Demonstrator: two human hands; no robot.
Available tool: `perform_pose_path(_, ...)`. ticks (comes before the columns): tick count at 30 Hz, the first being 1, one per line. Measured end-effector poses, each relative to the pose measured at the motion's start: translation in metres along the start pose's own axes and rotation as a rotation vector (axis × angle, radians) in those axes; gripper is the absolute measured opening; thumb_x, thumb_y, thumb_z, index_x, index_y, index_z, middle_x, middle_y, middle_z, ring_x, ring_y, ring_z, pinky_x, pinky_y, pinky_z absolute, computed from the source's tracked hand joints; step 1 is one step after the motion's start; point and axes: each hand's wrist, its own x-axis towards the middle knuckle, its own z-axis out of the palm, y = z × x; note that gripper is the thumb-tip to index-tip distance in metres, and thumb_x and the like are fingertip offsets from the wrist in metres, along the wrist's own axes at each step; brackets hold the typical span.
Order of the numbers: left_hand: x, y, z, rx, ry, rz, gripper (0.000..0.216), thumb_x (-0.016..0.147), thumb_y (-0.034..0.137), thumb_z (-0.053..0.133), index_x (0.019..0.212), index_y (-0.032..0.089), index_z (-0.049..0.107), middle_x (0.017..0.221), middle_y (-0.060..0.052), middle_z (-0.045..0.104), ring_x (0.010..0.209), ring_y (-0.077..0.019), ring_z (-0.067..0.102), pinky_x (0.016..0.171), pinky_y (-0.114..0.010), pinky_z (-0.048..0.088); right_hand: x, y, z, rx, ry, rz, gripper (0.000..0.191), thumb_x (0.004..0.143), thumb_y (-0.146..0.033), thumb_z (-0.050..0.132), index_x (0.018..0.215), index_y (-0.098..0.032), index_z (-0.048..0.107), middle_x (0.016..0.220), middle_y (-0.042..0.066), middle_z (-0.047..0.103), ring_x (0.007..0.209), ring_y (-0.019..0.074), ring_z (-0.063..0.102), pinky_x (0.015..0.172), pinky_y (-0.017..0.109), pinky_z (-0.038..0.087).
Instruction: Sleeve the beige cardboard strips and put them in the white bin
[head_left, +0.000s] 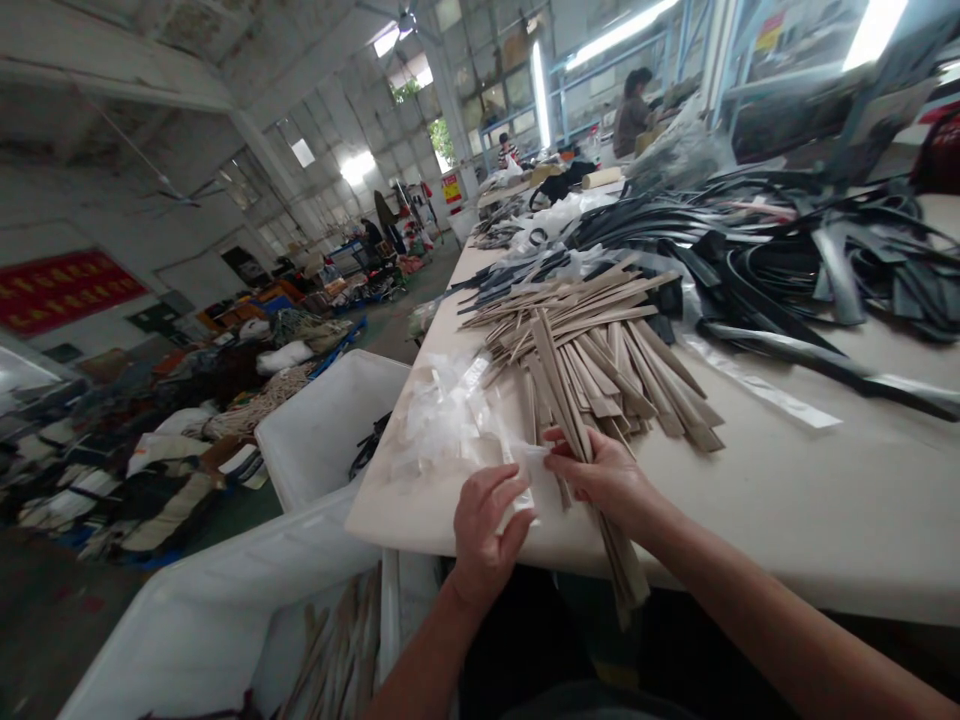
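Observation:
My right hand (596, 470) is wrapped round a bundle of long, flat beige strips (621, 565), whose lower ends hang past the table's front edge. Its upper end lies against a large pile of similar beige strips (600, 365) on the table. To its left is my left hand (489, 525), with half-bent fingers and the thumb apart from them. A clear plastic strip (534, 465) lies between the hands, by the fingertips; whether either hand touches it is hard to tell. Crumpled clear plastic bags (442, 415) lie just beyond my left hand.
Dark strips (795, 260) are heaped across the right of the pale table (810, 500). White bins (322, 430) stand against its left side; a nearer bin (202, 590) contains beige strips. Bundles (165, 460) cover the floor at left. A person (632, 115) is at the far end.

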Motion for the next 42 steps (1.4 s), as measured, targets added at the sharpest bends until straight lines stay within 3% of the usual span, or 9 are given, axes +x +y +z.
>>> perform_pose_path(3, 0.008, 0.011, -0.002, -0.329, -0.042, -0.413, 0.038, 0.091, 0.043, 0.048, 0.114, 0.019, 0.064, 0.110, -0.011, 0.068, 0.099, -0.0224, 0.062, 0.089, -0.035, 0.046, -0.004, -0.011, -0.007, -0.044, -0.016, -0.043, 0.039, 0.065, -0.038, 0.065, 0.097, -0.016, 0.061, 0.072, -0.003, 0.056, 0.042, 0.0045, 0.040, 0.038, 0.019, 0.034)
perform_pose_path(6, 0.020, 0.019, 0.002, -0.498, -0.201, -0.656, 0.040, 0.080, 0.048, 0.063, 0.102, 0.015, 0.070, 0.094, -0.008, 0.072, 0.084, -0.0202, 0.064, 0.077, -0.028, 0.048, -0.008, -0.019, -0.010, -0.110, -0.015, -0.091, 0.036, 0.066, -0.035, 0.064, 0.097, -0.017, 0.063, 0.071, -0.002, 0.058, 0.044, 0.0059, 0.042, 0.039, 0.019, 0.036)
perform_pose_path(11, 0.034, 0.028, 0.017, -0.576, -0.422, -0.748, 0.033, 0.075, 0.045, 0.068, 0.083, 0.014, 0.074, 0.066, 0.000, 0.065, 0.060, -0.0118, 0.051, 0.059, -0.023, 0.039, -0.016, -0.028, -0.014, -0.218, 0.022, -0.187, 0.028, 0.068, -0.029, 0.063, 0.093, -0.018, 0.066, 0.072, -0.002, 0.061, 0.062, 0.0124, 0.055, 0.058, 0.023, 0.046)
perform_pose_path(19, 0.037, 0.035, 0.026, -0.791, -0.489, -0.815, 0.031, 0.076, 0.042, 0.069, 0.084, 0.013, 0.076, 0.080, -0.009, 0.073, 0.072, -0.0163, 0.062, 0.074, -0.026, 0.046, -0.019, -0.032, -0.032, -0.296, 0.062, -0.215, 0.024, 0.071, -0.027, 0.060, 0.093, -0.018, 0.066, 0.073, -0.001, 0.065, 0.064, 0.0135, 0.058, 0.060, 0.023, 0.046)
perform_pose_path(24, 0.050, 0.032, 0.035, -1.027, -0.200, -0.965, 0.030, 0.064, 0.039, 0.081, 0.072, 0.011, 0.071, 0.069, -0.005, 0.070, 0.063, -0.0121, 0.062, 0.066, -0.024, 0.050, -0.031, -0.034, -0.051, -0.265, 0.029, -0.204, 0.032, 0.086, -0.044, 0.049, 0.102, -0.018, 0.059, 0.067, -0.001, 0.062, 0.043, 0.0096, 0.045, 0.042, 0.022, 0.038)
perform_pose_path(28, 0.066, 0.031, 0.041, -1.245, 0.089, -1.058, 0.030, 0.056, 0.031, 0.087, 0.069, 0.014, 0.066, 0.071, -0.001, 0.069, 0.062, -0.0100, 0.064, 0.064, -0.022, 0.052, -0.053, -0.023, -0.079, -0.308, 0.016, -0.160, 0.050, 0.091, -0.059, 0.036, 0.083, -0.018, 0.062, 0.042, -0.005, 0.043, 0.043, 0.0128, 0.045, 0.047, 0.024, 0.040)
perform_pose_path(32, 0.079, 0.035, 0.049, -1.400, 0.318, -1.200, 0.020, 0.067, 0.025, 0.081, 0.073, 0.016, 0.065, 0.078, -0.001, 0.071, 0.068, -0.0116, 0.068, 0.069, -0.025, 0.055, -0.073, 0.003, -0.102, -0.295, -0.083, -0.006, 0.059, 0.089, -0.068, 0.035, 0.074, -0.018, 0.064, 0.044, -0.001, 0.048, 0.044, 0.0128, 0.046, 0.046, 0.023, 0.038)
perform_pose_path(36, 0.086, 0.042, 0.058, -1.461, 0.359, -1.233, 0.011, 0.079, 0.025, 0.071, 0.077, 0.016, 0.066, 0.083, -0.003, 0.072, 0.075, -0.0144, 0.069, 0.071, -0.027, 0.056, -0.088, 0.020, -0.104, -0.226, -0.161, 0.081, 0.060, 0.086, -0.070, 0.038, 0.078, -0.017, 0.066, 0.059, 0.003, 0.060, 0.047, 0.0132, 0.051, 0.043, 0.022, 0.038)
perform_pose_path(42, 0.090, 0.047, 0.068, -1.435, 0.317, -1.167, 0.017, 0.077, 0.031, 0.073, 0.080, 0.016, 0.067, 0.086, -0.004, 0.073, 0.077, -0.0143, 0.069, 0.072, -0.025, 0.055, -0.098, 0.027, -0.095, -0.388, -0.122, -0.027, 0.059, 0.088, -0.067, 0.036, 0.067, -0.018, 0.060, 0.059, 0.003, 0.058, 0.050, 0.0147, 0.053, 0.049, 0.025, 0.042)
